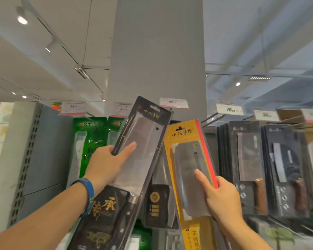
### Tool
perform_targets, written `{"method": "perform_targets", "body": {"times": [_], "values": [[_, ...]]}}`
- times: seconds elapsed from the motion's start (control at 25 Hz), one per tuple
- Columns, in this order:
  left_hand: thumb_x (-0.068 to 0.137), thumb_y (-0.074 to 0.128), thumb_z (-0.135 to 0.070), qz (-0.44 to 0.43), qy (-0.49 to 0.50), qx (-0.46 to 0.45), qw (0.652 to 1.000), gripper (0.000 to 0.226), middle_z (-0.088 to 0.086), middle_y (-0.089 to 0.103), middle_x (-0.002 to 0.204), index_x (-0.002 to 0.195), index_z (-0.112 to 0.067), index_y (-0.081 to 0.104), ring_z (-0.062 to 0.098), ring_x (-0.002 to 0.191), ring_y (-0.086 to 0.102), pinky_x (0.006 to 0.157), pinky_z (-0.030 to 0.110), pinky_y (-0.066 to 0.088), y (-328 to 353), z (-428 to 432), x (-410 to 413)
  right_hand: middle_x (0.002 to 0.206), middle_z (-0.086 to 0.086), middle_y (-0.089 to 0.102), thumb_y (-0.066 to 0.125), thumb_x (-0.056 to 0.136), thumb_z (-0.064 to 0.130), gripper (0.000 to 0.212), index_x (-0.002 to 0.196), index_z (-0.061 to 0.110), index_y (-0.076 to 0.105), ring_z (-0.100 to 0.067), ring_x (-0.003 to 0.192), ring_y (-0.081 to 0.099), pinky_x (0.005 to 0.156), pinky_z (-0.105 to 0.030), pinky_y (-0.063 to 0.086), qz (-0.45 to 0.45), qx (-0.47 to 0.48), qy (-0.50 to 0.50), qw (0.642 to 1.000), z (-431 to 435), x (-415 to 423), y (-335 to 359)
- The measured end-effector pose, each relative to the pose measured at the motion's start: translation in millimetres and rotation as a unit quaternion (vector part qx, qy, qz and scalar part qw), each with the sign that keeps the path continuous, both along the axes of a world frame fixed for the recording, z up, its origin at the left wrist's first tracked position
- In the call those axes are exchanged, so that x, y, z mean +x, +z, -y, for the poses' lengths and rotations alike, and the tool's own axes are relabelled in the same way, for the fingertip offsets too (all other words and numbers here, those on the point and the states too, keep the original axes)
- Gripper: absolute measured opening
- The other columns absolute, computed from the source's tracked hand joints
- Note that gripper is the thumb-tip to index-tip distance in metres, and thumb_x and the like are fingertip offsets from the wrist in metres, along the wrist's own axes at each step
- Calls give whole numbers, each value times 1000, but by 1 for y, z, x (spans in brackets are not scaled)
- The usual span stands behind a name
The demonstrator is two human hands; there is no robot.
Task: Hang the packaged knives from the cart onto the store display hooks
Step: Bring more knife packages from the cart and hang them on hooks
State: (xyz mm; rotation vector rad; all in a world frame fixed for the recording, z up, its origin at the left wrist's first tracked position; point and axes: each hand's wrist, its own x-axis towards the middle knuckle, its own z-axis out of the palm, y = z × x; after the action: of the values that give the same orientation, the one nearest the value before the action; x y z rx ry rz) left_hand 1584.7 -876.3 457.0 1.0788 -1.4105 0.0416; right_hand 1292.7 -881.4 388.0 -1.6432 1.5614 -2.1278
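Note:
My left hand [107, 163] grips a black-packaged cleaver [143, 139], tilted right, its hang hole up near the 89 price tag [173, 102]. My right hand [222, 197] grips a yellow-packaged cleaver [186, 159] by its right edge, thumb across the blade window. The yellow pack stands just right of the black one, below an empty display hook [211, 117]. Another dark knife pack [158, 204] hangs behind, between the two held packs. The cart is out of view.
Green knife packs [90, 138] hang at the left under tags 33 and 45. Dark cleaver packs [248, 159] fill hooks at the right under tag 79. A grey pillar [157, 60] rises behind the display. A slotted grey upright [29, 150] stands at the far left.

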Motion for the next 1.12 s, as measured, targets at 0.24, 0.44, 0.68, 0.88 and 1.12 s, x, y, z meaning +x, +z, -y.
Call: {"method": "perform_targets", "body": {"times": [0.24,0.44,0.68,0.88,1.12], "values": [[58,49,-98,9,-4,-57,998,94,12,68,70,75,-8,71,30,66,66,65,44,55,34,16,11,43,6,42,55,68,89,73,56,18,40,-9,39,39,46,-31,32,-46,-20,-3,999,17,9,31],[56,48,-98,-7,-17,-65,998,92,9,73,77,80,-13,73,27,70,69,70,44,57,46,21,18,62,-12,60,55,75,83,78,67,5,57,-21,54,57,56,-39,49,-41,13,33,999,40,29,50],[55,49,-97,-21,-23,-52,998,85,2,72,73,74,-18,73,19,66,67,62,33,54,37,29,22,72,-8,71,54,73,84,79,78,6,66,-26,67,69,65,-41,58,-13,50,64,997,52,53,44],[54,51,-97,-37,-42,-46,997,81,-10,72,73,73,-21,74,16,67,68,67,37,57,34,33,28,54,0,57,59,72,85,74,61,12,52,-20,50,54,52,-31,41,-27,52,27,998,45,37,37],[54,54,-97,-54,-56,-63,995,77,-18,71,71,72,-24,73,16,70,68,65,33,54,34,29,33,56,1,66,68,69,81,66,65,15,66,-17,48,63,42,-30,44,100,77,153,980,37,43,31]]}}
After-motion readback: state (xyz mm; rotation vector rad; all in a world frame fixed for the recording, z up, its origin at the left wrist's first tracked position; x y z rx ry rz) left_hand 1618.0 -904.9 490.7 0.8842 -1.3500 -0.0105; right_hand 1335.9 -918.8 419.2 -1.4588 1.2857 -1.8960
